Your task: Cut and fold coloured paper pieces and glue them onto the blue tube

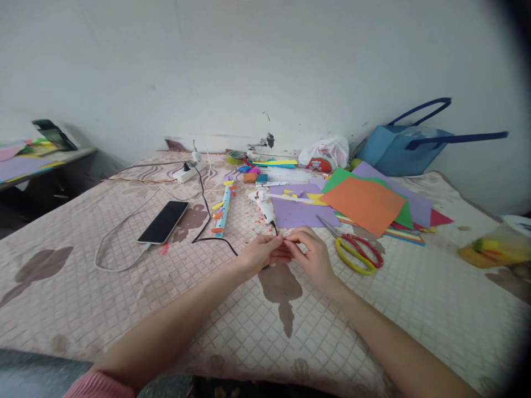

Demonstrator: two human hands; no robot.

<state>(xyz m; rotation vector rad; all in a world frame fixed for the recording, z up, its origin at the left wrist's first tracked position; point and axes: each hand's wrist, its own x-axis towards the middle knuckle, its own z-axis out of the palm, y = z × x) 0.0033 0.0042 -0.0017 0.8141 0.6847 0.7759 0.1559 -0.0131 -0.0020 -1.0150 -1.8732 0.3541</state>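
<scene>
My left hand (264,253) and my right hand (310,254) meet fingertip to fingertip above the tablecloth. Both are pinched closed; whatever lies between the fingers is too small to make out. Just beyond them rests a white hot glue gun (264,209), a white glue stick at its back end and its black cord (215,238) running behind my left hand. Right of my right hand lie scissors (357,251) with red and yellow handles, blades apart. A light blue paper strip (224,209) with yellow and orange paper pieces lies to the left of the glue gun.
A phone (163,222) on a white cable lies at left, near a power strip (189,171). Coloured sheets (365,202) are stacked at right, with a purple sheet (290,213) beside them. Tape (235,158), a white plastic bag (327,150) and a blue bag (400,150) stand by the wall.
</scene>
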